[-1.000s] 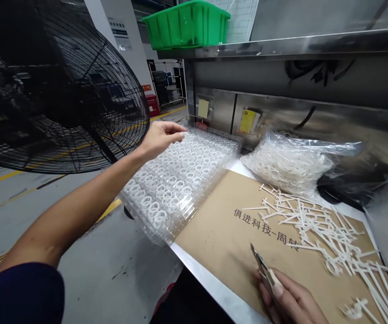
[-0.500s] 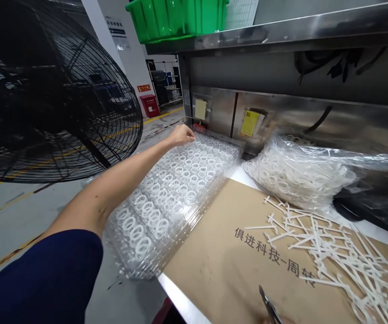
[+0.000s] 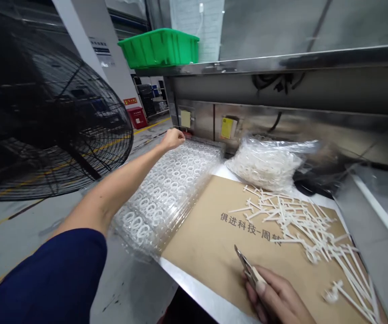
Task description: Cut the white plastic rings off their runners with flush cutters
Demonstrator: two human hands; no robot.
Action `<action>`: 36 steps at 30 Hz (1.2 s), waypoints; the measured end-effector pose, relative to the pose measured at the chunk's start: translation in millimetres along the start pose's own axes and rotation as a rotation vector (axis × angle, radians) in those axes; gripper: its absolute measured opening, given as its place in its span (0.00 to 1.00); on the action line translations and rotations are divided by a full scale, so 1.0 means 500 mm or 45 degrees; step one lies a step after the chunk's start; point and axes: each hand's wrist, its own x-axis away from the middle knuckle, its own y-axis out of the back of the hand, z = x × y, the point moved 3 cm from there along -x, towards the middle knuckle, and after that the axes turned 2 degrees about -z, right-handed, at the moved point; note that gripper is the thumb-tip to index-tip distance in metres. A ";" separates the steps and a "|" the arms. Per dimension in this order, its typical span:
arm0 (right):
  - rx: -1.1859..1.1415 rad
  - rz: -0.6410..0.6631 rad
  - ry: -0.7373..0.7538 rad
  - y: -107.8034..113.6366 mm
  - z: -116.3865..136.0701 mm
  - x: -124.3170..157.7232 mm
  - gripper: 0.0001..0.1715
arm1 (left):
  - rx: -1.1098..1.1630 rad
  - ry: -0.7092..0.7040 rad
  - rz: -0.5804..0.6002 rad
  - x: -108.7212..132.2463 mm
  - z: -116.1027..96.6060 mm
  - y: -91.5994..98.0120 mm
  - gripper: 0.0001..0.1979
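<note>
Hands: left hand (image 3: 173, 138) curled shut on the far corner of the clear trays (image 3: 167, 189), centre-left of frame, stack overhanging the bench (image 3: 194, 286) edge. Right hand (image 3: 278, 299) closed around cutters (image 3: 246, 265), lower right. Judgement: move the stack level and slowly so the rings (image 3: 180, 173) do not spill.

Even, cool overhead light fills the scene, brightest on the cardboard sheet (image 3: 214, 234) at the centre, with pale glare along the steel shelf (image 3: 281, 60) at 1 o'clock, while the fan (image 3: 45, 126) at 9 o'clock is a dark near-silhouette. The wide lens bends straight lines towards the edges, and the plastic bag (image 3: 264, 162) and the recess at 3 o'clock smear with motion blur. Shadows under the right hand (image 3: 278, 299) and its cutters (image 3: 246, 265) at 5 o'clock are soft and faint.
</note>
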 end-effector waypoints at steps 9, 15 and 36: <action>0.393 0.147 0.317 0.011 0.038 -0.001 0.16 | 0.073 -0.779 0.609 0.176 -0.370 -0.214 0.10; 0.579 0.207 0.421 0.006 0.052 0.003 0.17 | -0.148 -1.019 1.141 0.443 -0.571 -0.418 0.14; 0.563 0.322 0.582 0.008 0.050 0.008 0.18 | 0.175 -0.183 1.124 0.474 -0.265 -0.286 0.27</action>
